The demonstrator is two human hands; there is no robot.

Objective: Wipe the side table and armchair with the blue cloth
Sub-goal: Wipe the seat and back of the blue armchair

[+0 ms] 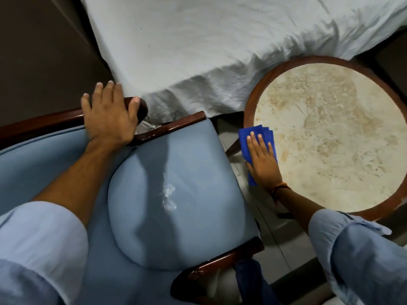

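Observation:
A round side table (326, 137) with a beige marble top and a dark wood rim stands at the right. My right hand (262, 159) lies flat on a folded blue cloth (247, 137) at the table's left edge, pressing it onto the rim and top. A light blue armchair (176, 194) with dark wood arms fills the lower left; a whitish smear marks its seat cushion. My left hand (109, 115) rests palm down on the far wooden armrest (142, 108), fingers spread over it.
A bed with a rumpled white sheet (198, 40) runs across the top, close behind both chair and table. A narrow strip of tiled floor (271, 230) separates chair and table. Dark wall or panel sits at the upper left.

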